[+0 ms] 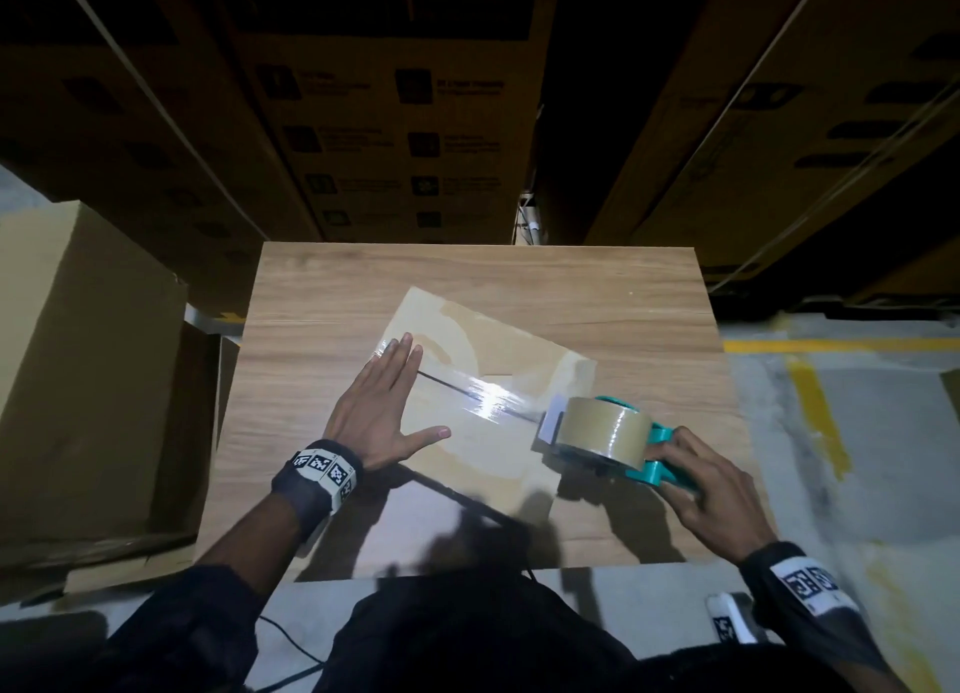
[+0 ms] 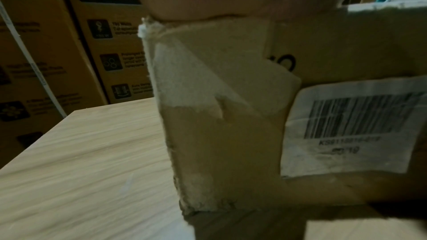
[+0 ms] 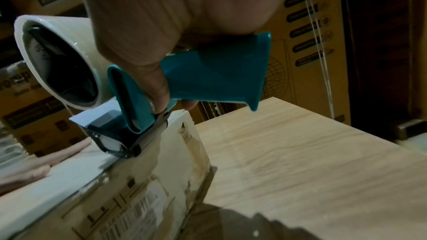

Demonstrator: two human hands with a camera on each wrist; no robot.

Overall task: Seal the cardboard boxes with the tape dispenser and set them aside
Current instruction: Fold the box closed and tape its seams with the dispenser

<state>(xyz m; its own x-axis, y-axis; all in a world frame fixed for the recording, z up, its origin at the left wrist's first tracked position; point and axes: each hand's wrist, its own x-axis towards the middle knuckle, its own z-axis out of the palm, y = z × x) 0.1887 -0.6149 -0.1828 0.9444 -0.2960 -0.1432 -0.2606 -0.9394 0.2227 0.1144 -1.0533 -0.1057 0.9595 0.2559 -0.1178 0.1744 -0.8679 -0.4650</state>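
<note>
A flat cardboard box lies at an angle on the wooden table, with a shiny strip of clear tape along its top seam. My left hand lies flat on the box's left part, fingers straight. My right hand grips the teal handle of the tape dispenser, whose front sits on the box's right end. The dispenser carries a roll of tan tape. In the left wrist view the box side shows a barcode label.
Tall stacked printed cartons stand behind the table. A large plain carton stands at the left, with an open one below it. Grey floor with yellow lines lies to the right.
</note>
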